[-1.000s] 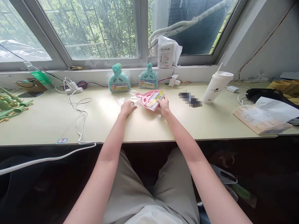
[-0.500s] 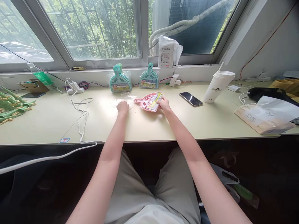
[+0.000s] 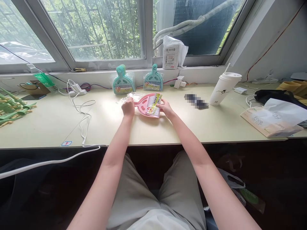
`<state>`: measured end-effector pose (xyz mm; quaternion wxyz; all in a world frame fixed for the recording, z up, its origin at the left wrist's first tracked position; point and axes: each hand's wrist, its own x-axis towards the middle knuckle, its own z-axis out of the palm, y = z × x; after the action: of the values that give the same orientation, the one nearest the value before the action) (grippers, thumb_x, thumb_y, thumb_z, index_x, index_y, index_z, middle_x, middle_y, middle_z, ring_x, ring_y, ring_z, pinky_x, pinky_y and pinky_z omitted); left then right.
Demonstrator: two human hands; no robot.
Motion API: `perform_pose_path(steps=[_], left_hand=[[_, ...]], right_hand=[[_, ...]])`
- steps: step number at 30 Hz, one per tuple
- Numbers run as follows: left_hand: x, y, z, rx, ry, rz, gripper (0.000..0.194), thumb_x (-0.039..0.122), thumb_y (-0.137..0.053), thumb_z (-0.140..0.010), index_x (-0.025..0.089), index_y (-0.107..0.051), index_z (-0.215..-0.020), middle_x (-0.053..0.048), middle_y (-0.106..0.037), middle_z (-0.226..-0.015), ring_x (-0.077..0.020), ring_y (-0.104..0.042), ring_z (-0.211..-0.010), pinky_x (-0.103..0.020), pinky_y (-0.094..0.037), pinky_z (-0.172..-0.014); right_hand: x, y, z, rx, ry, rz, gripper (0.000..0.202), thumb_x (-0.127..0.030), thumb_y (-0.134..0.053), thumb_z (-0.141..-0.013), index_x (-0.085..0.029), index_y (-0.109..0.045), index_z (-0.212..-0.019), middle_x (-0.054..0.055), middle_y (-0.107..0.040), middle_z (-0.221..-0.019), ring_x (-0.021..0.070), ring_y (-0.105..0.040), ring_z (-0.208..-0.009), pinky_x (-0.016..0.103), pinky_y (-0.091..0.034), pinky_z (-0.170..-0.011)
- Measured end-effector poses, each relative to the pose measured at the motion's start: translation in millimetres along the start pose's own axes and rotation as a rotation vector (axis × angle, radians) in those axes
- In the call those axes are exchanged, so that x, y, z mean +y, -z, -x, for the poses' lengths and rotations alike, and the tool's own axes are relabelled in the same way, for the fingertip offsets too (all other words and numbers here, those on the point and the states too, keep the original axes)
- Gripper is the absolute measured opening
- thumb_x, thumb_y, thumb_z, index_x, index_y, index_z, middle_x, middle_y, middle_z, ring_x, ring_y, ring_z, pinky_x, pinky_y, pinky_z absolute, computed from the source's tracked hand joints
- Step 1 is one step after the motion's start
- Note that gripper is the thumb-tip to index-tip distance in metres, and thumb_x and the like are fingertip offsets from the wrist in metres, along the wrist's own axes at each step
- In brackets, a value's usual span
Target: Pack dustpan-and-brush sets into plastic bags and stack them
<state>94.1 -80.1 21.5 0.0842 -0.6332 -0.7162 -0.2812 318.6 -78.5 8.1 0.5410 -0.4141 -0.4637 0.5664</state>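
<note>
A pink mini dustpan-and-brush set (image 3: 149, 108) with a yellow label lies on the pale desk (image 3: 48, 124) in front of me. My right hand (image 3: 166, 109) grips its wide right end. My left hand (image 3: 128, 107) is closed on a clear plastic bag (image 3: 130, 97) at the set's handle end. The handle points left into the mouth of the bag.
Two bagged stacks of teal dustpans (image 3: 122, 81) (image 3: 153, 80) lean against the window ledge. A phone (image 3: 196, 101) and a white lidded cup (image 3: 223, 88) stand to the right, a paper bag (image 3: 271, 121) beyond them. White cables (image 3: 81, 111) trail on the left, near green plastic parts (image 3: 11, 107).
My left hand rose off the desk and closed on the clear bag. My right hand swung the pink set left, bringing its handle to the bag.
</note>
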Motion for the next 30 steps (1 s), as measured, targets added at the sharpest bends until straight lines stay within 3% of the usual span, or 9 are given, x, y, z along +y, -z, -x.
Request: perform_pose_path(steps=[5, 10, 14, 17, 20, 22, 24, 27, 30], left_hand=[[14.0, 7.5, 9.0, 0.118, -0.114, 0.175, 0.031, 0.029, -0.038, -0.098, 0.021, -0.065, -0.112, -0.012, -0.060, -0.130, -0.0283, -0.047, -0.128, -0.043, -0.036, -0.107], [41.8, 16.4, 23.9, 0.105, -0.189, 0.338, 0.026, 0.034, -0.050, -0.095, 0.026, -0.067, -0.112, -0.008, -0.052, -0.142, -0.0287, -0.034, -0.141, -0.052, -0.020, -0.118], [49.9, 26.0, 25.5, 0.277, 0.183, 0.407, 0.055, 0.044, -0.046, -0.096, 0.026, -0.038, -0.147, -0.014, -0.037, -0.153, -0.0335, -0.016, -0.150, -0.063, -0.020, -0.115], [38.5, 25.6, 13.7, 0.350, 0.518, 0.537, 0.063, 0.048, -0.030, -0.101, 0.022, -0.013, -0.156, -0.018, -0.031, -0.155, -0.0308, -0.016, -0.151, -0.060, -0.025, -0.115], [26.1, 14.9, 1.0, 0.113, 0.526, 0.956, 0.060, 0.047, -0.023, -0.102, 0.019, -0.020, -0.155, -0.018, -0.041, -0.151, -0.0247, -0.038, -0.142, -0.044, -0.042, -0.107], [23.3, 5.0, -3.0, -0.123, 0.364, 1.278, 0.055, 0.046, -0.034, -0.099, 0.019, -0.037, -0.147, -0.015, -0.055, -0.140, -0.0228, -0.053, -0.129, -0.036, -0.048, -0.099], [23.9, -3.2, -3.3, -0.265, 0.207, 1.505, 0.050, 0.044, -0.053, -0.091, 0.017, -0.054, -0.133, -0.012, -0.065, -0.126, -0.0230, -0.062, -0.117, -0.033, -0.051, -0.092], [24.6, -7.2, -0.9, -0.345, 0.089, 1.664, 0.045, 0.036, -0.069, -0.078, 0.016, -0.064, -0.118, -0.008, -0.071, -0.113, -0.0212, -0.066, -0.103, -0.030, -0.052, -0.085], [24.0, -4.1, 2.8, -0.503, 0.033, 1.653, 0.047, 0.034, -0.072, -0.076, 0.018, -0.064, -0.119, -0.006, -0.072, -0.111, -0.0181, -0.067, -0.095, -0.030, -0.052, -0.085]], right_hand=[[3.6, -0.1, -2.4, 0.103, 0.024, -0.088, 0.037, -0.005, -0.067, -0.076, -0.018, -0.059, -0.110, 0.003, -0.075, -0.089, 0.0183, -0.073, -0.076, 0.041, -0.064, -0.081], [4.1, 2.2, -3.3, 0.152, 0.019, -0.166, 0.020, -0.006, -0.066, -0.079, -0.017, -0.061, -0.095, 0.005, -0.075, -0.093, 0.0177, -0.074, -0.083, 0.037, -0.063, -0.084], [1.2, 1.0, -2.3, 0.135, 0.051, -0.210, 0.019, -0.008, -0.066, -0.080, -0.017, -0.061, -0.095, 0.004, -0.075, -0.092, 0.0171, -0.073, -0.086, 0.036, -0.062, -0.087], [0.3, -1.3, -2.2, 0.131, 0.086, -0.228, 0.019, -0.010, -0.067, -0.080, -0.017, -0.060, -0.097, 0.004, -0.075, -0.096, 0.0163, -0.073, -0.088, 0.036, -0.061, -0.088], [1.9, -1.8, -3.9, 0.125, 0.116, -0.251, 0.022, -0.012, -0.070, -0.079, -0.018, -0.060, -0.097, 0.004, -0.075, -0.097, 0.0160, -0.072, -0.088, 0.035, -0.061, -0.087], [3.8, -1.2, -5.8, 0.105, 0.127, -0.261, 0.024, -0.013, -0.073, -0.077, -0.018, -0.060, -0.097, 0.003, -0.075, -0.095, 0.0164, -0.072, -0.086, 0.035, -0.061, -0.086], [5.4, -0.6, -7.6, 0.064, 0.128, -0.248, 0.026, -0.015, -0.076, -0.075, -0.018, -0.060, -0.095, 0.003, -0.075, -0.093, 0.0175, -0.072, -0.084, 0.036, -0.062, -0.084], [6.6, -0.9, -9.5, 0.015, 0.133, -0.213, 0.029, -0.019, -0.080, -0.072, -0.019, -0.061, -0.094, 0.004, -0.075, -0.093, 0.0192, -0.072, -0.084, 0.039, -0.062, -0.084], [6.3, -2.3, -10.6, 0.037, 0.154, -0.210, 0.030, -0.020, -0.080, -0.073, -0.020, -0.060, -0.095, 0.004, -0.074, -0.096, 0.0200, -0.072, -0.088, 0.040, -0.062, -0.085]])
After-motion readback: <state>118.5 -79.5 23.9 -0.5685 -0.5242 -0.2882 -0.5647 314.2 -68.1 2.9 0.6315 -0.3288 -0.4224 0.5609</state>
